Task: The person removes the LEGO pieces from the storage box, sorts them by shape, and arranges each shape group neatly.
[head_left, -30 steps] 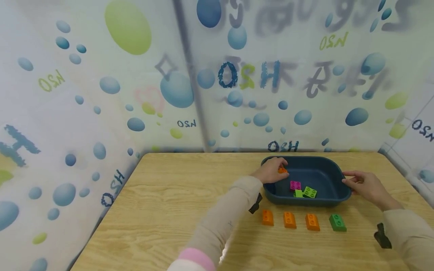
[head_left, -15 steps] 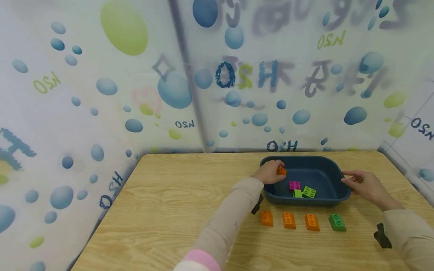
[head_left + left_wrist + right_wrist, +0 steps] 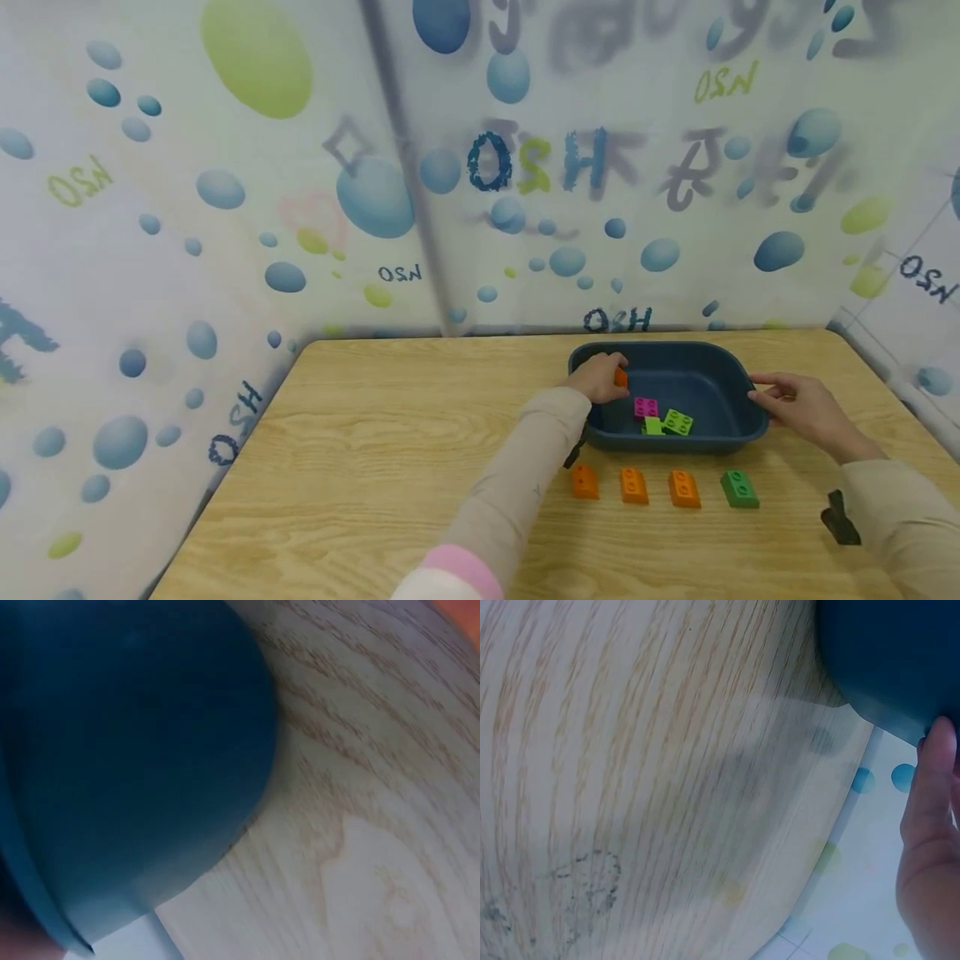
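Note:
A dark blue plastic basin [image 3: 671, 444] stands near the table's far edge. Inside its left end, my left hand [image 3: 597, 379] pinches an orange toy brick [image 3: 622, 378], mostly hidden by the fingers. My right hand [image 3: 806, 412] holds the basin's right rim with thumb and fingers; in the right wrist view a fingertip [image 3: 943, 742] touches the outer wall. On the basin floor lie a magenta brick [image 3: 646, 407] and two lime green bricks, one [image 3: 678, 422] beside the other [image 3: 652, 426]. The left wrist view shows mainly the basin's outside [image 3: 150, 750], with little of the hand.
In front of the basin, a row of bricks stands on the wooden table [image 3: 360, 467]: an orange one [image 3: 585, 482], a second orange one [image 3: 633, 486], a third orange one [image 3: 684, 489] and a green one [image 3: 740, 489]. A patterned curtain [image 3: 480, 167] hangs behind.
The head view has shifted slightly. My left hand stays in the basin's left end with the orange brick, its fingers shifting a little. My right hand keeps its place at the rim.

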Available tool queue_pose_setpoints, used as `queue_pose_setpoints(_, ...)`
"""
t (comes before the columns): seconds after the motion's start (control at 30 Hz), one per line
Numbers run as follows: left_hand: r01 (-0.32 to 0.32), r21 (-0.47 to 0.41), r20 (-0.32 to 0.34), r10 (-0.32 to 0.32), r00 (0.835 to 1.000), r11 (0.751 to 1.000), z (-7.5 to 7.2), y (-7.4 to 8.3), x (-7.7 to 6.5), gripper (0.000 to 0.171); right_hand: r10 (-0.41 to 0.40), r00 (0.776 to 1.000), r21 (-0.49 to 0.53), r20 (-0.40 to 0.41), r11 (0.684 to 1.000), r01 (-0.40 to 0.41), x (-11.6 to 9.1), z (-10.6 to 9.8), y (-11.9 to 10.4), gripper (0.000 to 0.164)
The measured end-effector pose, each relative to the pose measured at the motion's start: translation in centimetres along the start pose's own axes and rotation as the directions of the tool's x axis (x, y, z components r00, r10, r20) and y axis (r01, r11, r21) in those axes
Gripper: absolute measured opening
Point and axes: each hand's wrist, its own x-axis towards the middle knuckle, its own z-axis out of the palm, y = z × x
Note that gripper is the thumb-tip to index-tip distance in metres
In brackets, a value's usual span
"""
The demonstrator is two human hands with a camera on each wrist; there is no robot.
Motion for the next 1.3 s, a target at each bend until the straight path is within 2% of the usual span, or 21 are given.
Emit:
queue_pose_setpoints(0.2,-0.007,0.045,-0.017,0.007,1.0,0.999,0.4,0.3,0.1,0.046,-0.006,1.0,0.007,0.01,1.0,0.006,0.0,-0.1,-0.1,0.046)
queue_pose_setpoints(0.5,0.025,0.084,-0.026,-0.023,0.999,0.996,0.8,0.5,0.2,0.049,-0.002,1.0,0.03,0.021,1.0,0.001,0.1,-0.2,-0.1,0.048)
queue_pose_setpoints(0.7,0.002,0.144,-0.016,0.0,1.0,0.99,0.9,0.5,0.4,0.044,0.0,1.0,0.016,0.02,1.0,-0.001,0.0,-0.2,-0.1,0.049)
queue_pose_setpoints(0.87,0.022,0.188,-0.018,-0.019,1.0,0.982,1.0,0.5,0.3,0.038,0.005,1.0,0.024,0.027,1.0,-0.005,0.0,-0.2,-0.2,0.05)
queue_pose_setpoints(1.03,0.037,0.195,-0.015,-0.034,0.999,0.98,1.2,0.4,0.4,0.034,0.016,0.999,0.032,0.033,0.999,-0.017,0.1,-0.2,-0.2,0.049)
queue_pose_setpoints(1.13,0.014,0.193,-0.004,-0.014,1.0,0.981,1.2,0.4,0.5,0.034,0.02,0.999,0.03,0.034,0.999,-0.021,0.1,-0.2,-0.3,0.048)
queue_pose_setpoints(1.3,-0.033,0.143,-0.015,0.035,0.999,0.989,0.4,0.5,0.3,0.036,0.026,0.999,0.048,0.042,0.998,-0.028,0.0,-0.3,-0.4,0.048)
